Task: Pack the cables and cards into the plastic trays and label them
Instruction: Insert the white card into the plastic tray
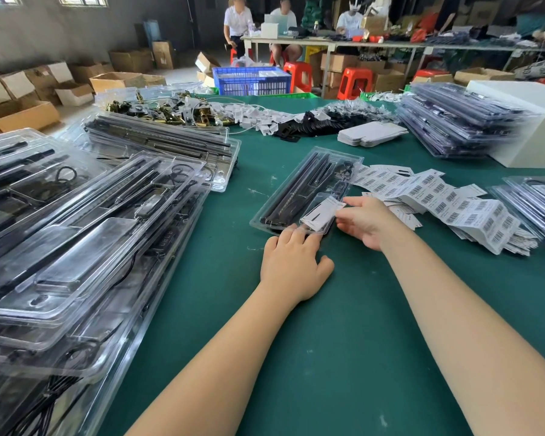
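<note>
A clear plastic tray point(306, 190) lies on the green table point(343, 341) in the middle, with black rods and a coiled black cable inside. A white card point(323, 212) sits in its near right compartment. My left hand point(291, 262) rests flat on the table with its fingertips pressing the tray's near edge. My right hand point(367, 220) touches the card's right side, forefinger stretched over its top corner. Strips of barcode labels point(447, 199) sprawl just right of the tray.
Piles of filled clear trays point(76, 234) crowd the left side, and more stacks point(460, 121) stand at the far right beside a white box point(535, 127). Loose white cards, black parts and brass hardware point(202, 114) line the far edge. People sit at a distant table.
</note>
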Demonstrator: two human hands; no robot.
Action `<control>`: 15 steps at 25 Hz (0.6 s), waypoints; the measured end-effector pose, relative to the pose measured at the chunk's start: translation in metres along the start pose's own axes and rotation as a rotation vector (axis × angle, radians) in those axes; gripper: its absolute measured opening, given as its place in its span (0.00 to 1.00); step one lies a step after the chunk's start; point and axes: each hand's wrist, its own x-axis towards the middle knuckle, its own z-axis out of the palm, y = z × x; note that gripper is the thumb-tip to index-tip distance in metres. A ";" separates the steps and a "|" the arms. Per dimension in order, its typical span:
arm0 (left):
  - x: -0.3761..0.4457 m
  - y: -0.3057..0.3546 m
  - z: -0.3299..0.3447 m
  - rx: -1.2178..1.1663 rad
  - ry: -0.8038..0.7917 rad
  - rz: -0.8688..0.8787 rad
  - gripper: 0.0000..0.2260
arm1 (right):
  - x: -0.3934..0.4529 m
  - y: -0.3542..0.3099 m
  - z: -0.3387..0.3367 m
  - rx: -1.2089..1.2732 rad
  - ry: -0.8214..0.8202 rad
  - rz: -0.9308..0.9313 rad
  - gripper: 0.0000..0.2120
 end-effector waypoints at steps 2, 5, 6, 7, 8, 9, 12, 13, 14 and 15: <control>0.000 0.000 0.000 -0.003 0.003 -0.003 0.24 | -0.004 0.002 0.000 0.165 0.039 0.071 0.23; 0.001 0.000 0.001 -0.006 0.012 0.000 0.24 | -0.007 0.000 -0.002 0.244 0.034 0.091 0.18; 0.000 0.001 0.001 -0.003 0.015 0.001 0.23 | -0.009 -0.001 -0.002 0.227 0.026 0.075 0.13; 0.000 0.000 0.002 0.004 0.018 0.002 0.23 | -0.012 -0.002 0.001 0.217 0.027 0.061 0.07; -0.001 0.000 0.002 0.006 0.017 0.003 0.23 | -0.014 -0.002 0.004 0.218 0.031 0.051 0.04; 0.000 0.000 0.002 0.003 0.018 0.005 0.23 | -0.015 -0.003 0.006 0.234 0.035 0.046 0.03; 0.000 0.000 0.002 -0.001 0.022 0.006 0.23 | -0.017 -0.007 0.008 0.256 0.008 0.073 0.02; 0.000 0.000 0.001 -0.001 0.027 0.007 0.24 | -0.018 -0.009 0.007 0.248 -0.026 0.101 0.02; 0.001 0.000 0.001 -0.001 0.030 0.007 0.24 | -0.019 -0.010 0.007 0.251 -0.058 0.126 0.01; 0.001 0.000 0.001 -0.001 0.031 0.008 0.24 | -0.020 -0.011 0.007 0.265 -0.075 0.139 0.01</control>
